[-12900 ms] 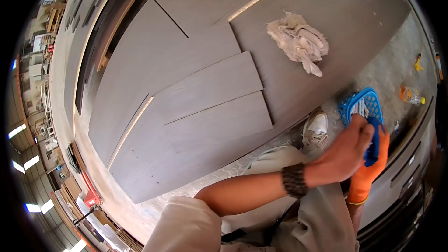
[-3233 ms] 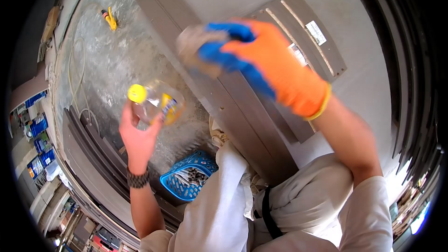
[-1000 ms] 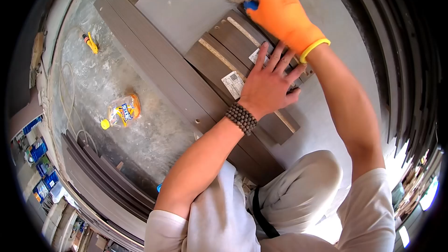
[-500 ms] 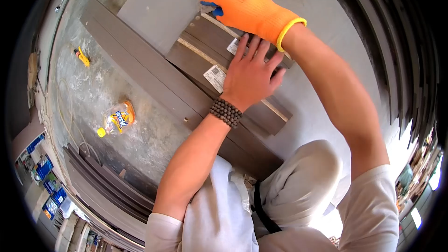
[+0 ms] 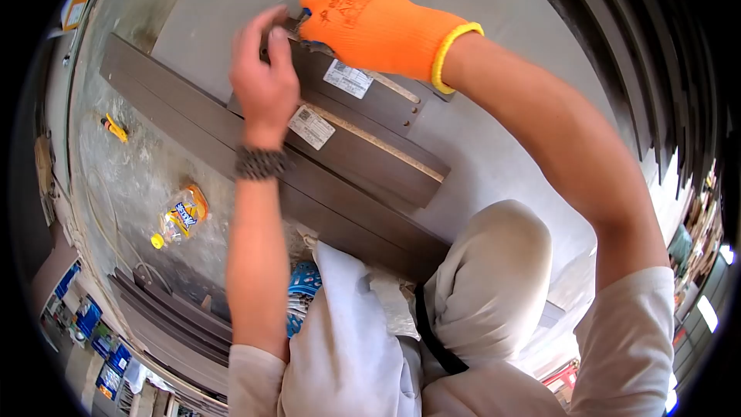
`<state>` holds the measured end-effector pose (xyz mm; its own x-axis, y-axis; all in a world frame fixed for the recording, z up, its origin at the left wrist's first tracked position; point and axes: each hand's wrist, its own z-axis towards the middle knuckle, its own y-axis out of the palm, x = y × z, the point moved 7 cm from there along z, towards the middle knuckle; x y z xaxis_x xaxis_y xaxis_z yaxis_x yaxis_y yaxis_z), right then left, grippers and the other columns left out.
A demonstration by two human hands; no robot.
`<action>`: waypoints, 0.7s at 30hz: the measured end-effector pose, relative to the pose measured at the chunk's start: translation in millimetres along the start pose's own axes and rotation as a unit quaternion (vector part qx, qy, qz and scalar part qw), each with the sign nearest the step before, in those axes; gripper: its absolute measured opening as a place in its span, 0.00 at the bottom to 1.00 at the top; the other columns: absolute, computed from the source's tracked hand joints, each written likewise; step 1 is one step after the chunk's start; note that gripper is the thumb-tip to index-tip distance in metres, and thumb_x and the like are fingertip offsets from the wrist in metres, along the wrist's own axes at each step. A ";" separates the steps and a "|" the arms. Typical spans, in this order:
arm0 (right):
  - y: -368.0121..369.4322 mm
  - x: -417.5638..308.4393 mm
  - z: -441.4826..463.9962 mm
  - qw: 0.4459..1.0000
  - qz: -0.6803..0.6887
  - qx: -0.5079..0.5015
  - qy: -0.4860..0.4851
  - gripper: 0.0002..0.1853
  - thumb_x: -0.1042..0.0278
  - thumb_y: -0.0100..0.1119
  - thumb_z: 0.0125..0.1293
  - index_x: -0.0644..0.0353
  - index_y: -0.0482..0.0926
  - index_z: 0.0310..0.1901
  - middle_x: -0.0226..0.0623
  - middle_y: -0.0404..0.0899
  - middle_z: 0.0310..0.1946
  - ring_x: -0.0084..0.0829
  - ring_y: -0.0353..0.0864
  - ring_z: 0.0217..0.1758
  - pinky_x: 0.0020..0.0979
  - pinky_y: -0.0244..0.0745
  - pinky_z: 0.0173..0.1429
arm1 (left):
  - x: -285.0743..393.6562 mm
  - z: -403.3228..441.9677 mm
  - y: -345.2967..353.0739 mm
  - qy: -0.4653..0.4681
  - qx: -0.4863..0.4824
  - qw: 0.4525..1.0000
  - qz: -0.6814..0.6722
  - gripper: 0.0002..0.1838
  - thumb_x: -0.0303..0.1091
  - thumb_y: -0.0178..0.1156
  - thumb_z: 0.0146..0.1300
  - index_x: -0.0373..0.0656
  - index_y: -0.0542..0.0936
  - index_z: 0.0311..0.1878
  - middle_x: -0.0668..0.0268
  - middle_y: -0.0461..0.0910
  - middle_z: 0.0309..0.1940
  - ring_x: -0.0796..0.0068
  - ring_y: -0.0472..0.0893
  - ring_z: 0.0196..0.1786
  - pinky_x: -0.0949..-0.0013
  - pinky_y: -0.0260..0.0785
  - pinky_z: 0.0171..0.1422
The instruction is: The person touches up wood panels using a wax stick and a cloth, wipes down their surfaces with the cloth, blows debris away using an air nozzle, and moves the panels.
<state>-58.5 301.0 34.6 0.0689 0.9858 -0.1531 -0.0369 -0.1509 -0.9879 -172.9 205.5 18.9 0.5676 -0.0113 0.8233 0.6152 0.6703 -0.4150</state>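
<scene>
My right hand point(image 5: 369, 28), in an orange glove with blue fingertips, is closed over the far end of the small brown boards. A bit of grey cloth shows under its fingers. My left hand point(image 5: 266, 77), bare and with a beaded bracelet, is just left of it, blurred, thumb and fingers apart, at the boards' far left edge. One board point(image 5: 386, 164) with a light groove and a white label point(image 5: 312, 127) lies nearest me. A second white label point(image 5: 348, 78) is on the board beyond it. These lie on a large grey panel point(image 5: 494, 139).
Long brown boards point(image 5: 185, 112) run along the panel's left side. On the concrete floor are a bottle point(image 5: 184, 215) with a yellow cap and a yellow air gun point(image 5: 114, 128). A blue basket point(image 5: 302, 282) is partly hidden by my left arm. Stacked dark panels point(image 5: 617, 46) stand at right.
My left hand has lifted off the boards and moved left to their far end. My gloved right hand has shifted slightly left and nearer. The view has turned a little, revealing the basket.
</scene>
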 end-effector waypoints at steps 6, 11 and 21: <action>-5.8 -15.7 -35.0 0.999 -0.022 -0.004 0.028 0.19 0.71 0.69 0.64 0.49 0.86 0.58 0.37 0.79 0.54 0.44 0.83 0.56 0.41 0.82 0.57 | -25.7 43.9 69.2 0.022 -0.292 0.937 -0.192 0.16 0.25 0.55 0.81 0.39 0.87 0.64 0.57 0.89 0.62 0.59 0.86 0.67 0.61 0.75 0.75; -22.1 -17.9 -124.3 0.995 0.072 0.030 0.066 0.14 0.70 0.69 0.63 0.53 0.87 0.51 0.37 0.79 0.51 0.43 0.83 0.51 0.42 0.83 0.54 | 1.3 20.9 76.6 0.288 -0.330 0.897 0.056 0.17 0.31 0.59 0.81 0.49 0.88 0.66 0.63 0.84 0.72 0.53 0.79 0.77 0.51 0.68 0.84; -5.9 -80.8 -124.5 0.994 0.102 -0.046 -0.002 0.14 0.67 0.71 0.61 0.56 0.83 0.48 0.41 0.79 0.50 0.47 0.84 0.46 0.44 0.84 0.49 | 23.0 9.9 84.8 0.350 -0.334 0.862 0.152 0.19 0.38 0.68 0.76 0.61 0.89 0.68 0.68 0.83 0.67 0.57 0.77 0.76 0.48 0.69 0.81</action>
<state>60.2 213.1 49.5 0.0648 0.9340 -0.3513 0.0415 -0.3542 -0.9342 -113.2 269.4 6.5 0.8059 -0.5116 0.2980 0.4241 0.1477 -0.8935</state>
